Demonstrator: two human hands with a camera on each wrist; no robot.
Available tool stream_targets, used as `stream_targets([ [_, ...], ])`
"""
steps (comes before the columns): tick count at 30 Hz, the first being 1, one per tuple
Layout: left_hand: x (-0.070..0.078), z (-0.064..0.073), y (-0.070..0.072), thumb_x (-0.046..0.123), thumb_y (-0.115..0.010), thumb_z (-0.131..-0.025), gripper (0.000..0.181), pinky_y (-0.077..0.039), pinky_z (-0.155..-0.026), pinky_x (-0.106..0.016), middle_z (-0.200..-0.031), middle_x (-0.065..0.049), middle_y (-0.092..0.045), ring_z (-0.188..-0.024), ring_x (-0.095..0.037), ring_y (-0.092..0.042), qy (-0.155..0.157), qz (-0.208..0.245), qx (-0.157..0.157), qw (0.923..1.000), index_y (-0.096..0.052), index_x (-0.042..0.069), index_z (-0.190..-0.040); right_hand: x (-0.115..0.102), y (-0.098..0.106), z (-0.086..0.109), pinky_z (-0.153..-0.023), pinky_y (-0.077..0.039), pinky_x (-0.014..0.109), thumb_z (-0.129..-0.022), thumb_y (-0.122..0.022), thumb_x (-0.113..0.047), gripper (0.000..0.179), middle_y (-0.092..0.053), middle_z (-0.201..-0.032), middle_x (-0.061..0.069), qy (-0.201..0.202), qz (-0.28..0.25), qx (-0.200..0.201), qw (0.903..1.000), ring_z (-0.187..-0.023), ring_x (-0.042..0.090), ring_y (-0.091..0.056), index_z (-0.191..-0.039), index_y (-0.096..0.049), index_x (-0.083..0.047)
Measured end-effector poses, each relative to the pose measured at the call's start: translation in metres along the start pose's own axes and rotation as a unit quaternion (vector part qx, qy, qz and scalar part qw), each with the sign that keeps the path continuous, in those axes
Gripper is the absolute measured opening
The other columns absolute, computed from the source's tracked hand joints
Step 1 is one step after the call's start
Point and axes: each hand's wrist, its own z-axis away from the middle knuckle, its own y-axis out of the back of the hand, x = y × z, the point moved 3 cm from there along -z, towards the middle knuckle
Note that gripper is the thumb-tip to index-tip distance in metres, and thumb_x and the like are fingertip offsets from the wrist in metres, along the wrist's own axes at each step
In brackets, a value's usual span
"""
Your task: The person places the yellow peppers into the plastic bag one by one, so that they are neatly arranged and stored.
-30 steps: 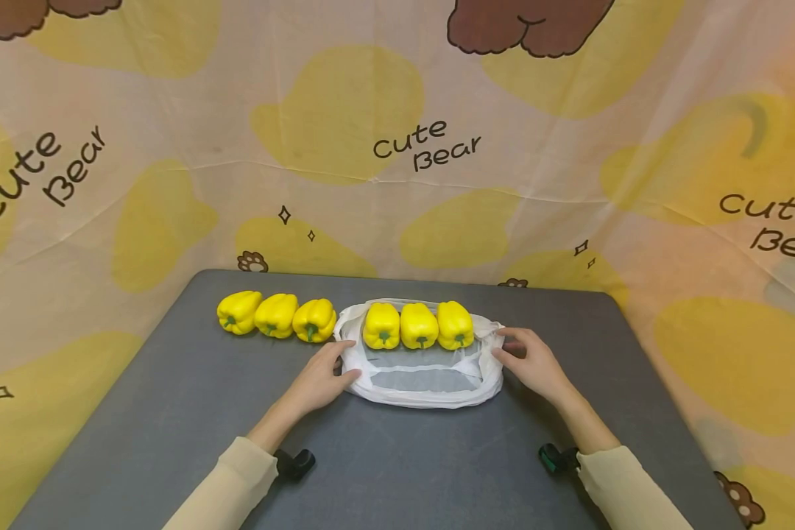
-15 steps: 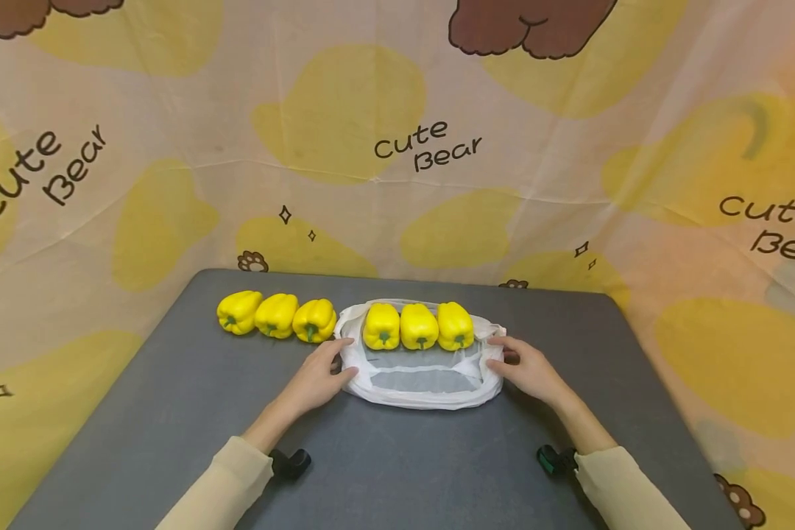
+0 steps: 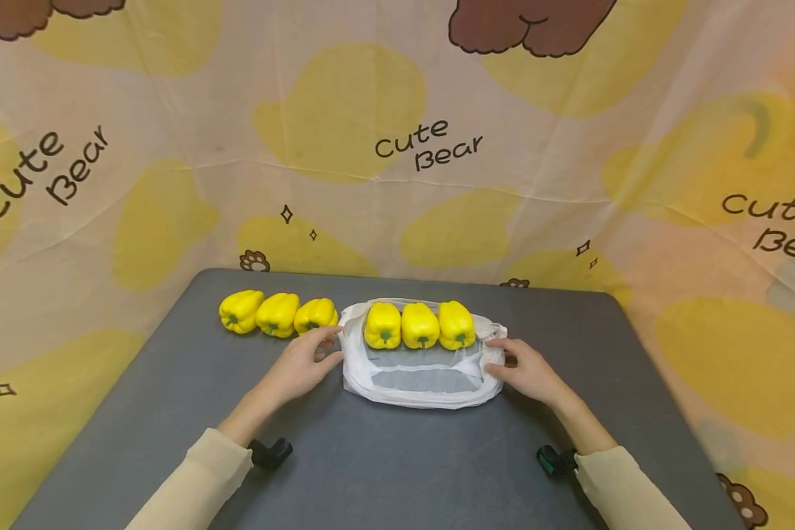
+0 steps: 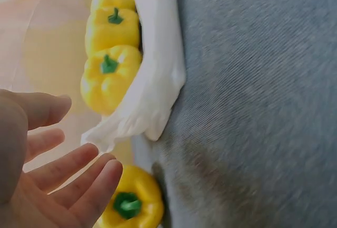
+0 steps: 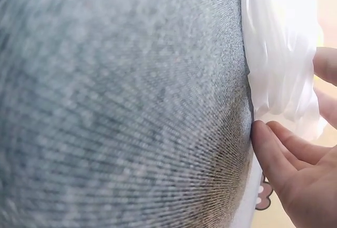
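Observation:
A white plastic bag (image 3: 424, 401) stands on the table with its mouth spread wide and its rim rolled down. Inside it, along the far side, three yellow bell peppers (image 3: 419, 325) sit in a row. At the bag's left end is my left hand (image 3: 299, 364), its fingers loosely extended and holding nothing; in the left wrist view they are close to the bag's edge. Three more yellow bell peppers (image 3: 277, 315) lie in a row left of the bag, the nearest partly behind that hand. My right hand (image 3: 526, 370) grips the bag's right rim between thumb and fingers.
The grey tabletop (image 3: 397, 471) extends in front of the bag and to both sides. Behind the table hangs a patterned cloth (image 3: 344, 110) with bear prints. A dark wrist device (image 3: 271, 453) is strapped under the left forearm and another (image 3: 555, 460) under the right.
My left hand has let go of the bag's left rim and moved left and slightly away toward the loose peppers. The right hand has shifted slightly inward on the rim.

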Motion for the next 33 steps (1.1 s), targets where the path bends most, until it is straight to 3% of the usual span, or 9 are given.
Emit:
stream_targets([
  [7, 0.0, -0.004, 0.021, 0.021, -0.069, -0.098, 0.047, -0.055, -0.093, -0.049, -0.13, -0.021, -0.065, -0.113, -0.035, -0.065, 0.008, -0.003, 0.01, 0.9999, -0.057, 0.001, -0.139, -0.001, 0.001, 0.0, -0.089, -0.049, 0.047, -0.094, -0.073, -0.031, 0.05, -0.06, -0.127, 0.02, 0.01, 0.008, -0.005, 0.9999, -0.105, 0.03, -0.057, -0.134, -0.063, -0.003],
  [15, -0.008, -0.006, 0.055, 0.017, -0.068, -0.098, 0.043, -0.055, -0.092, -0.052, -0.131, -0.023, -0.063, -0.114, -0.037, -0.062, 0.002, -0.013, 0.06, 0.9981, -0.059, -0.005, -0.134, -0.002, -0.001, -0.001, -0.089, -0.049, 0.046, -0.094, -0.073, -0.031, 0.05, -0.06, -0.128, 0.019, 0.003, 0.014, -0.012, 0.9998, -0.104, 0.03, -0.056, -0.135, -0.063, -0.004],
  [24, -0.03, -0.011, 0.087, 0.011, -0.065, -0.1, 0.033, -0.054, -0.089, -0.055, -0.123, -0.024, -0.065, -0.108, -0.036, -0.06, -0.019, -0.019, 0.127, 0.9916, -0.063, -0.005, -0.129, -0.003, 0.001, -0.001, -0.087, -0.048, 0.044, -0.094, -0.073, -0.03, 0.049, -0.061, -0.125, 0.018, 0.009, 0.015, -0.011, 0.9998, -0.101, 0.027, -0.055, -0.134, -0.063, -0.003],
  [33, -0.052, -0.01, 0.109, 0.01, -0.064, -0.1, 0.027, -0.054, -0.087, -0.055, -0.112, -0.019, -0.066, -0.101, -0.034, -0.061, -0.032, -0.046, 0.19, 0.9802, -0.066, -0.003, -0.123, -0.006, 0.002, -0.004, -0.085, -0.047, 0.044, -0.094, -0.072, -0.032, 0.051, -0.061, -0.121, 0.017, 0.0, 0.019, -0.022, 0.9996, -0.1, 0.028, -0.055, -0.135, -0.063, -0.003],
])
